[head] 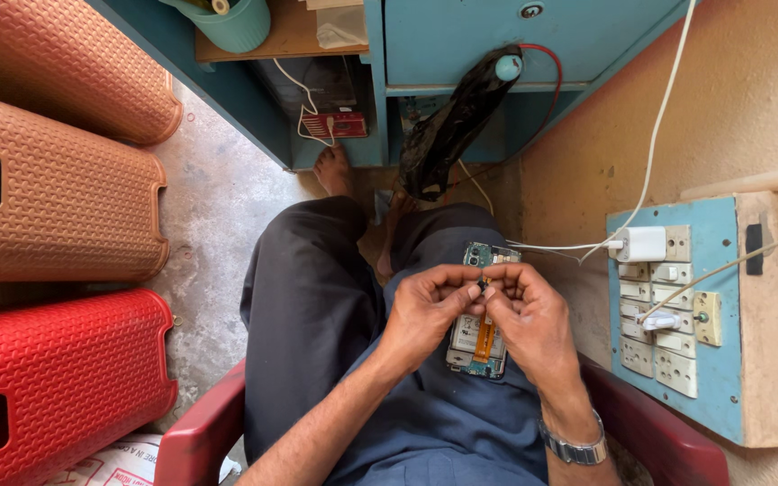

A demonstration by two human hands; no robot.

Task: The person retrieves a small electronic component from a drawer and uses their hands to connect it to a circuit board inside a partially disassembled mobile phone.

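- Opened smartphone (479, 328), back cover off, resting on lap over dark blue trousers (335, 297), near the right thigh's edge, nothing else under it.
- Left hand (427, 310) fingertips pressed together, pinching a tiny dark part (482, 286) above the board.
- Right hand (533, 317) fingertips pinched on the same part from the other side; wristwatch (574, 447) on that wrist.
- Orange flex cable (485, 337) exposed along the middle; likely to tear or crease if tugged.
- Tiny part easily lost to the concrete floor (213, 202) if the pinch slips.
- Phone unsupported; could slide off the lap with a knee shift.
- White charger (641, 243) on switchboard (677, 306) close by; cable snag possible.
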